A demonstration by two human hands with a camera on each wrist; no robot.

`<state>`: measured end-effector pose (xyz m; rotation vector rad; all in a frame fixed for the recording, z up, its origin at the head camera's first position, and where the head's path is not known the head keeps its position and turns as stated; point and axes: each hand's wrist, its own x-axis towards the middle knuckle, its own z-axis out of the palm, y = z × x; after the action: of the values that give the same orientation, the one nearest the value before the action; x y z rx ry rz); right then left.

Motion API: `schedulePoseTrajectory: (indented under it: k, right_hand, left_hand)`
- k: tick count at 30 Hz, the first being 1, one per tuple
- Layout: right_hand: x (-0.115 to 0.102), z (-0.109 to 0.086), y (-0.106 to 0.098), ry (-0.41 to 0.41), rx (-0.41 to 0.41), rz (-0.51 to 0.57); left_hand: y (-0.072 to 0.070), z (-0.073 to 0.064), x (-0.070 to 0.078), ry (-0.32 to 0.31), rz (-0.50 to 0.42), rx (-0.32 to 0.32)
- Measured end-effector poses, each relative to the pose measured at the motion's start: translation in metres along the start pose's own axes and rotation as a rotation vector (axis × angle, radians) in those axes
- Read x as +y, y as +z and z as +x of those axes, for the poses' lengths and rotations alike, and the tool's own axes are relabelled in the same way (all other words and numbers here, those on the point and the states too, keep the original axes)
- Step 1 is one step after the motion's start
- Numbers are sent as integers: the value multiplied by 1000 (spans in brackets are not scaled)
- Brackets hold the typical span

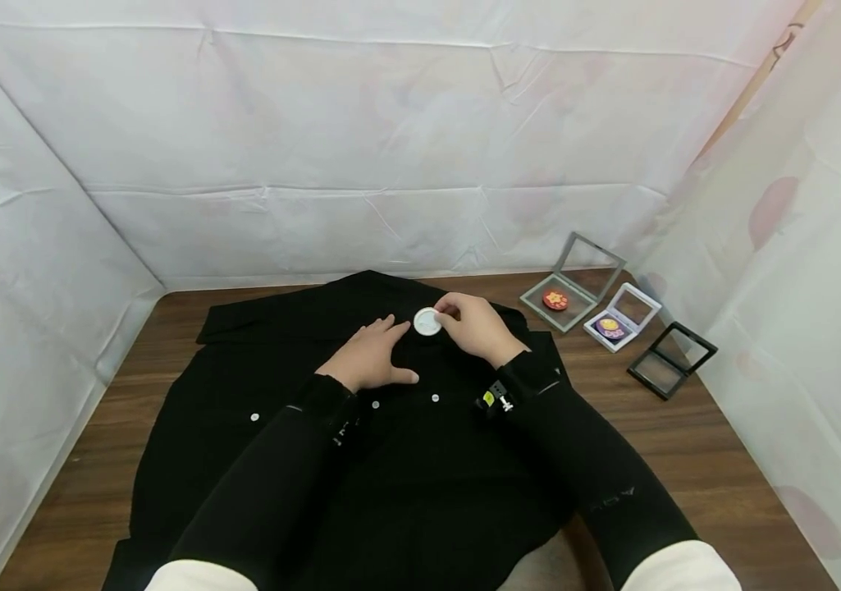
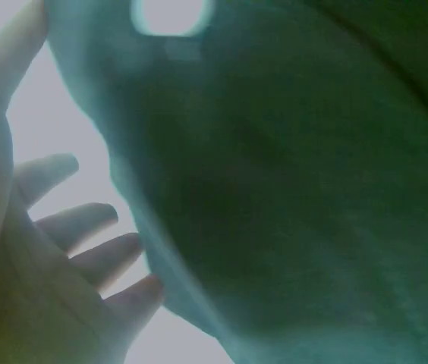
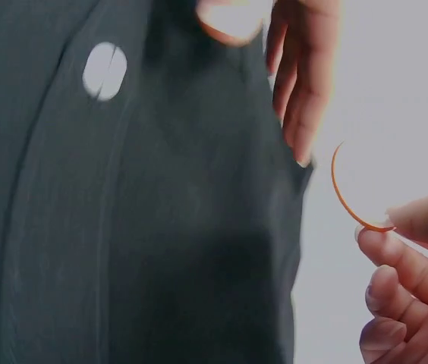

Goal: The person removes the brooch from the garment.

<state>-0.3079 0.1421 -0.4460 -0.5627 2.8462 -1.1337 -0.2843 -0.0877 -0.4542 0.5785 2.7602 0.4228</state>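
My right hand (image 1: 475, 328) pinches the right edge of a round badge (image 1: 427, 322), its white side facing up. Along the badge's rim (image 3: 347, 210) an orange line shows in the right wrist view. Beneath lies a black buttoned shirt (image 1: 243, 468) with several white buttons. Just left of the badge, my left hand (image 1: 372, 355) is over the shirt, fingers spread and thumb apart, holding nothing. In the left wrist view the fingers of the left hand (image 2: 55, 288) are loosely extended beside the dark cloth. Whether that hand touches the shirt I cannot tell.
On the wooden table (image 1: 686, 460) at right stand three opened cases: a grey one (image 1: 534, 297) with a red badge, a white one (image 1: 633, 327) with a purple badge, and a black one (image 1: 660, 376). White sheets (image 1: 390, 148) wall the back and sides.
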Motion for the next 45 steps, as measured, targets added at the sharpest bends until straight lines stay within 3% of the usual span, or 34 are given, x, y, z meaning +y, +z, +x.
schedulePoseTrajectory:
  k: [8, 15, 19, 24, 32, 45]
  right_hand:
    - [-27, -29, -3, -58, 41, 76]
    - [-41, -58, -5, -133, 42, 60]
    - [-49, -73, -8, -198, 21, 31]
    - [-64, -88, -14, -262, 16, -15]
    - [-78, -101, -17, -429, 54, -150]
    - [-92, -116, -22, -531, 33, -168]
  left_hand:
    - [-18, -37, -5, 63, -330, 141]
    - [-13, -81, 4, 157, -562, 290]
    - [-9, -100, 13, 195, -637, 343]
    - [-13, -113, 25, 224, -628, 398]
    - [-17, -122, 36, 242, -477, 489]
    - [-23, -137, 47, 283, -371, 465]
